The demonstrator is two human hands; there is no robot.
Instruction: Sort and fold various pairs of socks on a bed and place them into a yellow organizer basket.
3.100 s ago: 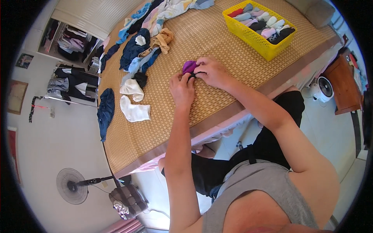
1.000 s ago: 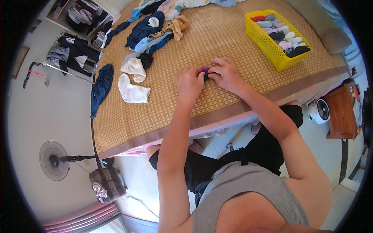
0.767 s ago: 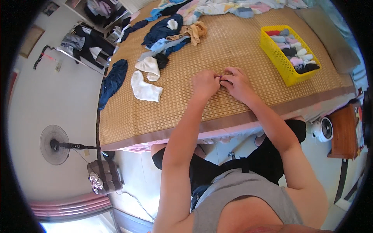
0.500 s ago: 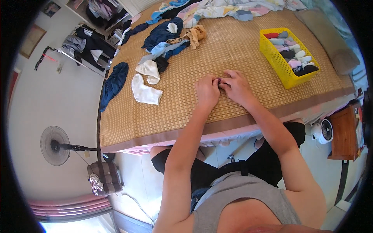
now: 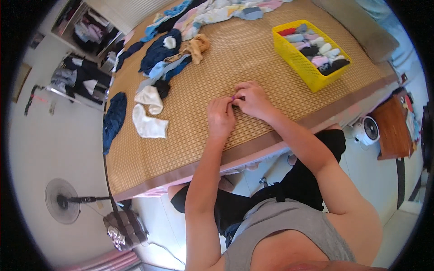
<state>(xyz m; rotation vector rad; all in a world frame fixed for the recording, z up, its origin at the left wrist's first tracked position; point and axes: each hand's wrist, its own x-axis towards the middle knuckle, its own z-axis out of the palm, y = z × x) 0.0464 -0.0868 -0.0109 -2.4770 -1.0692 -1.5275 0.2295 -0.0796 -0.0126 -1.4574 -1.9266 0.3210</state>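
My left hand (image 5: 221, 117) and my right hand (image 5: 254, 100) meet low over the woven mat (image 5: 194, 135), fingers closed. Pinched between their fingertips is a small purple-and-dark rolled item (image 5: 233, 97), mostly covered by the fingers; it looks like cloth, but its exact kind is hidden. To the left of my hands lie two white socks, the nearer sock (image 5: 148, 122) flat and the farther sock (image 5: 150, 100) next to a dark bunched piece (image 5: 161, 88). A yellow plastic basket (image 5: 294, 58) stands right of my hands, holding several rolled socks (image 5: 320, 61).
Farther back lie heaped dark blue clothes (image 5: 158, 56), a tan garment (image 5: 199, 47) and a patterned quilt (image 5: 217, 16). A dark blue garment (image 5: 114, 119) hangs by the bed's left edge. Beyond the basket rests a long brown pillow (image 5: 361, 31). A standing fan (image 5: 62, 201) is at left.
The whole view has shifted and turned slightly, so bed, basket and clothes sit differently in it. Both hands still hold the small purple item, with a bit more of its purple showing.
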